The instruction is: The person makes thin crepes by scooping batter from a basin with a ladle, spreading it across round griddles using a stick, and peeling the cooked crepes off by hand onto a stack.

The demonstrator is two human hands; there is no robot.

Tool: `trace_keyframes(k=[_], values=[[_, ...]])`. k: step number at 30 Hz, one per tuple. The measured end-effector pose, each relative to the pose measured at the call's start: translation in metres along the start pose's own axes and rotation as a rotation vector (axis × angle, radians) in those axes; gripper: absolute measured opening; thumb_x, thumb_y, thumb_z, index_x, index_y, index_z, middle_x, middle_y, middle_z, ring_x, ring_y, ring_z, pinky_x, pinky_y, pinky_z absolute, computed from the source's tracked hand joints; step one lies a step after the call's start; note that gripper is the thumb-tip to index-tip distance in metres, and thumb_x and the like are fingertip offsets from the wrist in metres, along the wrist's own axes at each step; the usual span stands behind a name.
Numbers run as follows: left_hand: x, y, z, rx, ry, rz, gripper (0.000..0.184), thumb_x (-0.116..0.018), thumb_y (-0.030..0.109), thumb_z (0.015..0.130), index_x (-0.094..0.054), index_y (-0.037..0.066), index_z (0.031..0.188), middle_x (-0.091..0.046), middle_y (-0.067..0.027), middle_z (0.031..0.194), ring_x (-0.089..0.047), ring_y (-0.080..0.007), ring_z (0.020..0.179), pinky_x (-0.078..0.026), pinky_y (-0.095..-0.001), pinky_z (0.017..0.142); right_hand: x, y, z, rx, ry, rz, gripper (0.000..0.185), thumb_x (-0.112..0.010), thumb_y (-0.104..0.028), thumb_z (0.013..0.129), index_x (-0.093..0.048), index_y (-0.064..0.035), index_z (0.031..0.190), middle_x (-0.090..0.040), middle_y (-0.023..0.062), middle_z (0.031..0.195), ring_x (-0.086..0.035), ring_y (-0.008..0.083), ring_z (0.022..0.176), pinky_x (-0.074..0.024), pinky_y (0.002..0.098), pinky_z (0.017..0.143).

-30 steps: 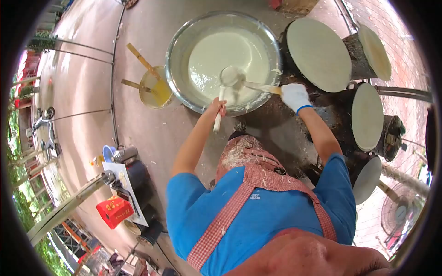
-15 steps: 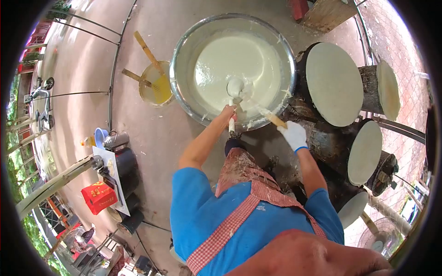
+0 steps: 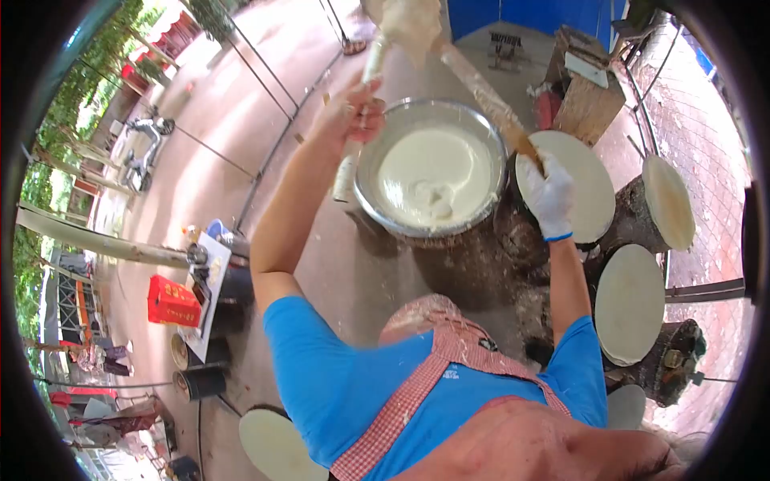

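Note:
My bare left hand (image 3: 357,116) is closed round the white handle of a ladle (image 3: 374,62), raised high at the top of the view. Thick white batter (image 3: 409,28) covers the ladle's head, whose upper part is cut off by the frame. My right hand (image 3: 550,196), in a white glove, grips a flat wooden stick (image 3: 489,94) coated with batter; its tip meets the batter mass by the ladle. Below and between both hands stands a wide metal basin (image 3: 425,231) of white batter (image 3: 429,164), its surface lumpy near the front.
To the right are several round griddles with pale tops, among them a large griddle (image 3: 577,188) and a nearer griddle (image 3: 630,305). Another pale disc (image 3: 281,445) lies at lower left. A red box (image 3: 172,302) sits by a white board (image 3: 210,297). A wooden box (image 3: 589,104) stands behind.
Both hands have risen, lifting the ladle and wooden stick out of the basin to the top of the view. The whole scene has shifted as the head tilted up.

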State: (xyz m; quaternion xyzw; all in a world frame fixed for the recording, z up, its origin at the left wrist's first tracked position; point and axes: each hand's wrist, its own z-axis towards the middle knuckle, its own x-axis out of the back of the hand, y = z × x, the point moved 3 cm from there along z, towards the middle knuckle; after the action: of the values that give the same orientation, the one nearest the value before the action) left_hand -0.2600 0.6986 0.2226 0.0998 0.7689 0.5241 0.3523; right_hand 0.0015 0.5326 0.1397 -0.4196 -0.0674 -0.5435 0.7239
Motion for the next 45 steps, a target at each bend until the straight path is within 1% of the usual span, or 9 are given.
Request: trace_keyframes(k=[6,14,19,24,28,38,41,43,45], values=[[0.019,0.03,-0.008,-0.271,0.054,0.311,0.033,-0.05,0.019,0.086,-0.036,0.018,0.117,-0.037,0.0027,0.053,-0.034,-0.0067,0.036,-0.024,-0.0201,0.028,-0.029,0.002,-0.012,-0.328,-0.041,0.538,0.027,-0.064,-0.023,0.078,-0.062,-0.0022,0.095,-0.061,0.0074,0.07,-0.056,0.0142,0.06,-0.0425,0.0269,0.054],[0.063,-0.124,0.012,0.893,0.108,-0.457,0.014,-0.048,0.02,0.088,-0.04,0.023,0.1,-0.028,0.0036,0.056,-0.025,-0.0048,0.039,-0.021,-0.0153,0.028,-0.001,0.016,-0.184,-0.976,-0.427,0.248,0.032,-0.067,-0.033,0.07,-0.066,-0.0044,0.085,-0.055,0.0039,0.055,-0.051,0.0099,0.046,-0.0388,0.0247,0.043],[-0.01,-0.165,0.002,0.38,-0.549,0.114,0.021,-0.045,0.021,0.09,-0.038,0.027,0.108,-0.027,0.0027,0.054,-0.026,-0.0056,0.036,-0.02,-0.0174,0.025,0.073,-0.01,-0.237,-0.961,-0.034,0.369,0.03,-0.064,-0.032,0.076,-0.064,-0.0066,0.093,-0.057,0.0018,0.063,-0.052,0.008,0.054,-0.0414,0.0246,0.044],[-0.087,-0.278,-0.013,1.34,-0.391,-0.447,0.019,-0.041,0.018,0.091,-0.051,0.011,0.105,-0.03,0.0006,0.054,-0.031,-0.0081,0.043,-0.03,-0.0194,0.031,0.102,-0.012,-0.383,-1.239,-0.029,0.233,0.036,-0.061,-0.041,0.075,-0.062,-0.0061,0.086,-0.055,0.0087,0.057,-0.055,0.017,0.052,-0.0421,0.0312,0.047],[-0.144,-0.4,-0.048,1.535,-0.528,-0.53,0.03,-0.037,0.013,0.092,-0.041,-0.012,0.109,-0.033,-0.0009,0.054,-0.033,-0.0078,0.042,-0.033,-0.0208,0.033,0.146,-0.057,-0.526,-1.256,0.117,-0.057,0.041,-0.059,-0.042,0.073,-0.063,-0.0041,0.086,-0.061,0.0176,0.079,-0.058,0.0325,0.075,-0.0443,0.0376,0.067],[-0.462,-0.54,-0.188,1.196,-1.267,0.311,0.028,-0.055,0.018,0.085,-0.037,0.021,0.107,-0.032,0.0009,0.052,-0.029,-0.0069,0.035,-0.023,-0.0202,0.029,0.336,-0.159,-0.652,-1.868,0.842,-0.632,0.036,-0.061,-0.033,0.077,-0.063,-0.0036,0.097,-0.064,0.0168,0.084,-0.062,0.026,0.081,-0.0458,0.0338,0.073],[-0.534,-0.575,-0.211,0.869,-1.408,0.577,0.044,-0.053,0.013,0.084,-0.03,0.021,0.12,-0.034,-0.0009,0.053,-0.032,-0.0084,0.034,-0.026,-0.0229,0.029,0.365,-0.126,-0.64,-1.318,1.109,-0.719,0.036,-0.061,-0.024,0.079,-0.058,-0.0076,0.11,-0.061,0.0177,0.099,-0.06,0.0279,0.093,-0.0451,0.0322,0.08],[-0.562,-0.606,-0.23,0.753,-1.415,0.635,0.05,-0.052,0.01,0.082,-0.027,0.021,0.125,-0.037,-0.0023,0.055,-0.034,-0.0098,0.034,-0.028,-0.0249,0.029,0.379,-0.094,-0.619,-1.182,0.93,-0.868,0.037,-0.06,-0.021,0.078,-0.056,-0.0124,0.114,-0.06,0.0177,0.103,-0.059,0.0279,0.094,-0.046,0.0342,0.079],[-0.571,-0.661,-0.225,0.663,-1.415,0.722,0.056,-0.051,0.008,0.081,-0.025,0.021,0.129,-0.041,-0.0037,0.056,-0.036,-0.0112,0.035,-0.03,-0.027,0.029,0.382,-0.056,-0.607,-1.698,0.628,-0.866,0.031,-0.057,-0.028,0.078,-0.059,-0.0171,0.107,-0.061,0.0177,0.092,-0.06,0.0302,0.084,-0.047,0.0391,0.069]])
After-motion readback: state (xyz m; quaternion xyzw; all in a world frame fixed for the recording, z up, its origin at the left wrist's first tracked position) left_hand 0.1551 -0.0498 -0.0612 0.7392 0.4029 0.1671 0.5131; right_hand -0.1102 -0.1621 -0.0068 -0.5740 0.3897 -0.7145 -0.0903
